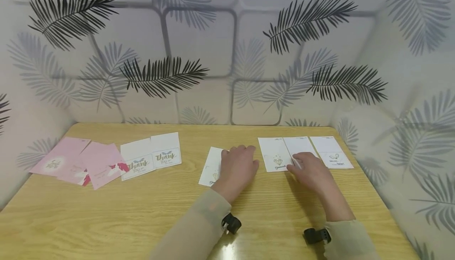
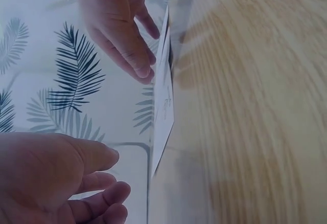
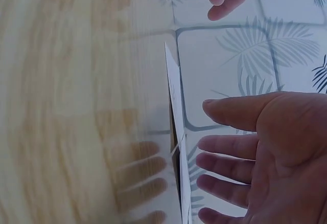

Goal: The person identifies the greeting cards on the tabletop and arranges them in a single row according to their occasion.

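My left hand (image 1: 237, 169) hovers by a white card (image 1: 209, 167) printed with a small gold diamond, covering its right side in the head view. In the left wrist view its fingers (image 2: 104, 203) are loosely bent with nothing between them. Over the lower part of a middle white card (image 1: 298, 145) is my right hand (image 1: 313, 173). The right wrist view shows the fingers (image 3: 225, 165) of that hand spread and relaxed, apart from the card (image 3: 174, 83) beside them. Another diamond card (image 1: 271, 151) lies just left of the right hand.
A third white card (image 1: 330, 153) ends the row on the right. To the left lie two white "Thank You" cards (image 1: 165, 141) and several overlapping pink cards (image 1: 103, 161). The wooden table (image 1: 106, 220) meets a leaf-patterned wall (image 1: 199, 94) at the back.
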{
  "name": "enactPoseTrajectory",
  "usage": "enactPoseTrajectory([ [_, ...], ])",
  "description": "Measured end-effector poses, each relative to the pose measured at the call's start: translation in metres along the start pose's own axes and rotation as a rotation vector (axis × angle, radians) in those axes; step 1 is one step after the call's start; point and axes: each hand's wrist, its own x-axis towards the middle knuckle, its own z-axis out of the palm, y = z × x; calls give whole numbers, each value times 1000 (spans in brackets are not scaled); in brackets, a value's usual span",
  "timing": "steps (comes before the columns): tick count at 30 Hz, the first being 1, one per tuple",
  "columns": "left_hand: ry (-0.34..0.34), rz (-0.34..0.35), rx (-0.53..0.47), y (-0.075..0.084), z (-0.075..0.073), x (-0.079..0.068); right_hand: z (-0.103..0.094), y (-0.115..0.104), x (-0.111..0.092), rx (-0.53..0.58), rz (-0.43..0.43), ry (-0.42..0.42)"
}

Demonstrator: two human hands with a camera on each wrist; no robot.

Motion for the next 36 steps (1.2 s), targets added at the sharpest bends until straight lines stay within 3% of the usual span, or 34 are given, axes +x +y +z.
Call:
enactPoseTrajectory([
  [10,50,-53,-58,-31,-19,-23,9,-18,-3,68,-35,28],
  [20,78,-137,-88,-68,-30,-46,20,-55,-11,170,-43,41],
  [28,58,-177,-119,-93,-30,-56,30,-82,-14,241,-20,-3],
  [36,56,-170,-167,-105,-28,-62,44,-104,-15,296,-16,-31],
])
